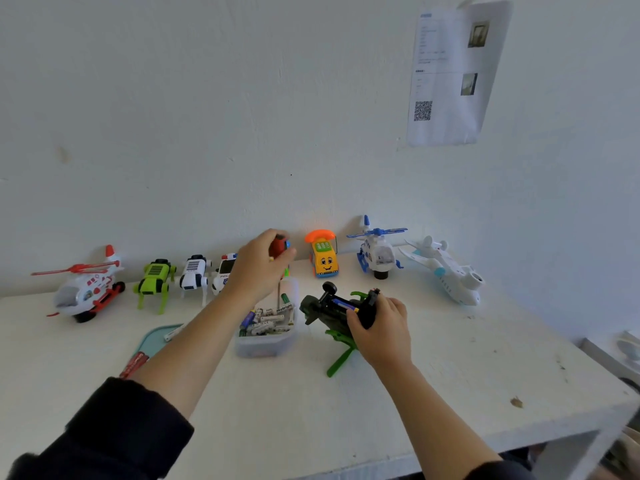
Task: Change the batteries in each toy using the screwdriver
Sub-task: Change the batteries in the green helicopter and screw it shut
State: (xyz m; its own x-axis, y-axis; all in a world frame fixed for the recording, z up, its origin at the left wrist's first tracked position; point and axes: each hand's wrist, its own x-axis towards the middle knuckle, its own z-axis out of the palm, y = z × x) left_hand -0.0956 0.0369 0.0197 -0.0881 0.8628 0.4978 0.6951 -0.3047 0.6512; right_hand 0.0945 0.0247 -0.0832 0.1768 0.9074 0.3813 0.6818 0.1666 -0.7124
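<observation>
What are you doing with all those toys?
A person is changing toy batteries. Their right hand grips a dark green toy turned upside down on the white table, and a battery shows in its open underside. Their left hand holds a red-handled screwdriver upright above a clear box of batteries. More toys stand along the wall, among them a red-and-white helicopter and a yellow phone car.

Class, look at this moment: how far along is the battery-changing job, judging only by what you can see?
Done: the dark green toy lies overturned, a battery showing in its open compartment. In hand: the right hand grips it; the left hand holds the screwdriver over the battery tub. Left: its cover, and seemingly the toys upright along the wall.
</observation>
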